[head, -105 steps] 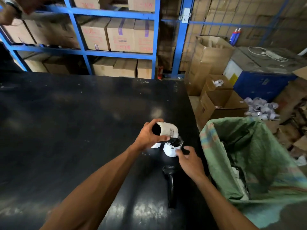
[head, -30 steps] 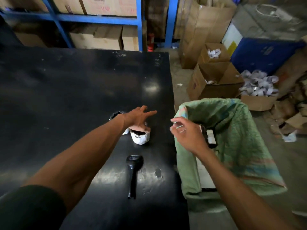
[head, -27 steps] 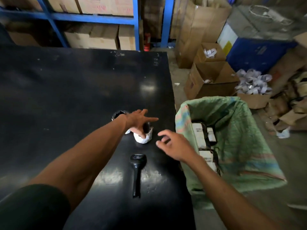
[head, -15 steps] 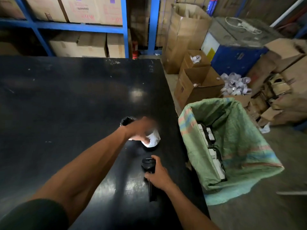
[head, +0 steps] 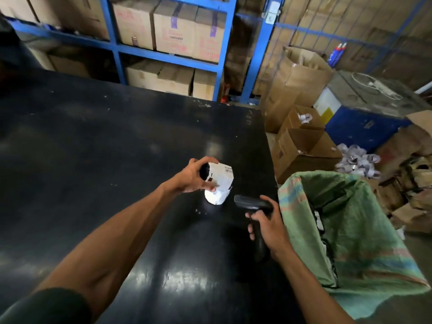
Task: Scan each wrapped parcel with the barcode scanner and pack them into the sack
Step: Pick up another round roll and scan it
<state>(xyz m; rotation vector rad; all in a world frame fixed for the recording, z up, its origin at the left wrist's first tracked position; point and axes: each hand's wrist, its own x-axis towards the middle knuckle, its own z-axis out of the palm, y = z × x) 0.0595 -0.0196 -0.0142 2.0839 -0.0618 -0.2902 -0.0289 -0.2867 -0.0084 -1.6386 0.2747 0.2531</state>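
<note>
Left hand [head: 190, 177] curled around a parcel [head: 218, 176], white label facing right, lifted above a second parcel [head: 216, 196] standing on the table just beneath it. Right hand [head: 268, 224] closed on the grip of the black scanner [head: 253, 205], head raised and aimed left toward the held parcel; the two are near but apart. Both forearms reach in from the bottom edge, a dark sleeve on the left upper arm. Under the hands, a glossy black table [head: 93, 160], scuffed, with glare patches close to the body. Just right of the right hand, a green woven sack [head: 350, 242] stands open off the table edge, parcels visible inside. Beyond the sack, open cardboard boxes [head: 301, 146] and loose white wrap scraps on the floor. Past the left hand, blue shelving [head: 163, 56] stacked with cartons.
</note>
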